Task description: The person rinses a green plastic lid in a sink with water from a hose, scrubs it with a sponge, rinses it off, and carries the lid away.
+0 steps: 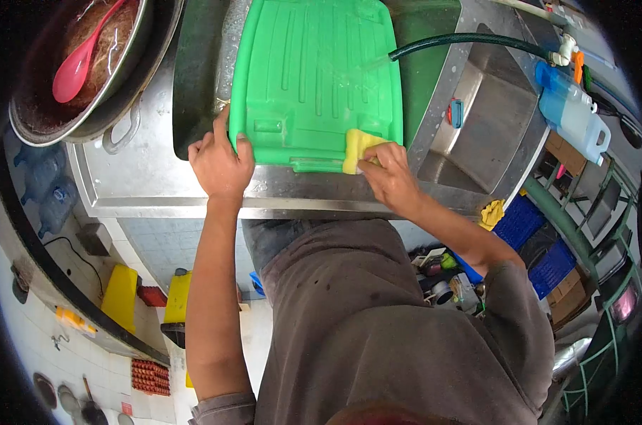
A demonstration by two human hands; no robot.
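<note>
A large green plastic lid (314,78) with raised ribs lies over the metal sink basin (197,85). My left hand (223,159) grips its near left corner, thumb on top and some fingers hidden at the edge. In my right hand (392,177) is a yellow sponge (358,147), pressed on the lid's near right corner. From the dark green hose (470,39), water runs onto the lid's right side.
At the upper left, a large pot (115,85) holds a pink ladle (76,71). A second basin (477,113) lies to the right, with a blue-capped jug (572,110) beside it. A yellow cloth (491,214) hangs at the counter's front edge.
</note>
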